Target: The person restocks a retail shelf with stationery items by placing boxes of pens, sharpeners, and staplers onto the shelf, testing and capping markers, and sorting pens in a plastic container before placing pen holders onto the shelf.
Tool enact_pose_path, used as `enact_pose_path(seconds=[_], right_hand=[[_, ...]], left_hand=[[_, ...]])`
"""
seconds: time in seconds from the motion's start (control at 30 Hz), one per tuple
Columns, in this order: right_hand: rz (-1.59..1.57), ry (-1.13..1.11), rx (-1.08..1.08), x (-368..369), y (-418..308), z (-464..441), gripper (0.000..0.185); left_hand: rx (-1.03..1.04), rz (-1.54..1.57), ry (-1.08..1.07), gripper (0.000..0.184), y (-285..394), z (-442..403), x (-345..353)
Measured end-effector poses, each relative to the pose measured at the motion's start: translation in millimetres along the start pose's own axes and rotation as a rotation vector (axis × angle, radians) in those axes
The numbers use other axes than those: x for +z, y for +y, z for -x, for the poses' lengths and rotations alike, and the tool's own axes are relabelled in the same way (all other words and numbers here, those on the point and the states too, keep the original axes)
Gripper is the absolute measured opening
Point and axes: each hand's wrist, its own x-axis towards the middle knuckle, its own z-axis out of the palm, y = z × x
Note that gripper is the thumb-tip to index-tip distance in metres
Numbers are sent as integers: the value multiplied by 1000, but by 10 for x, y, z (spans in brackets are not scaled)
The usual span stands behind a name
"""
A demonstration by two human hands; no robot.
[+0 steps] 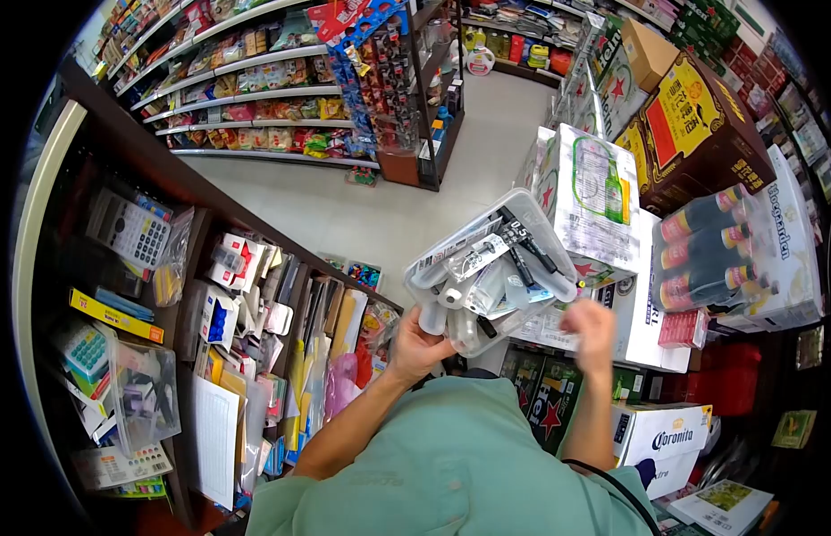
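Note:
A clear plastic box point(558, 284) is held up, tilted, in front of my body. Inside it lie black markers point(521, 259), some small packets and other stationery. My left hand point(417, 347) grips the box at its near left corner, the fingers partly hidden beneath it. Close to the right corner of the box is my right hand point(590, 329), slightly blurred by motion. Its fingers look curled, and whether anything is between them cannot be made out.
Shelves with a calculator point(134, 228), envelopes point(348, 322) and a second clear box point(143, 393) stand at left. Beer cartons point(594, 201) and a pack of dark bottles point(706, 250) are stacked at right. Snack shelves point(246, 107) stand ahead, beyond the floor point(344, 201).

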Motion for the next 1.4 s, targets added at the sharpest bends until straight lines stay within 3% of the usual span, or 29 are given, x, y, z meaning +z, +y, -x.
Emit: enact_pose_path(seconds=[0.03, 0.1, 0.17, 0.3, 0.43, 0.5, 0.77, 0.83, 0.9, 0.97, 1.07, 1.2, 1.3, 1.4], right_hand=[[-57, 153, -53, -97, -158, -4, 11], [359, 214, -244, -78, -661, -104, 5], [578, 44, -673, 183, -1083, -347, 9], [849, -224, -851, 669, -1210, -680, 28], [975, -448, -786, 861, -904, -916, 23], [825, -536, -760, 879, -871, -980, 17], [326, -347, -704, 903, -974, -1062, 16], [333, -314, -727, 917, -934, -1086, 14], [466, -331, -661, 935, -870, -1096, 20], [605, -378, -726, 962, -868, -1071, 27], [811, -438, -617, 964, -843, -986, 35], [761, -291, -716, 972, -1255, -818, 29], [605, -513, -841, 1111, -1386, -647, 18], [711, -509, -868, 1270, -1264, -593, 19]], left_hand=[[-6, -6, 21, 56, -8, 23, -25], [-8, -3, 21, 56, -40, 58, -102], [-20, -1, 4, 56, -31, 58, -119], [-32, 6, -10, 55, 76, 76, -6], [-50, 12, 3, 52, 147, 121, 38], [-36, 36, 35, 52, 187, 137, 39], [-62, 57, 146, 50, 296, 112, -19], [-59, 39, 108, 50, 314, 111, -29], [-55, 43, 90, 49, 363, 102, 10], [-60, 11, 90, 48, 369, 98, 30], [-72, -33, 111, 46, 324, 96, -16], [-51, -26, 123, 44, 342, 71, 5], [-75, -73, 114, 44, 348, 52, 14], [-99, -14, 112, 44, 398, 14, 85]])
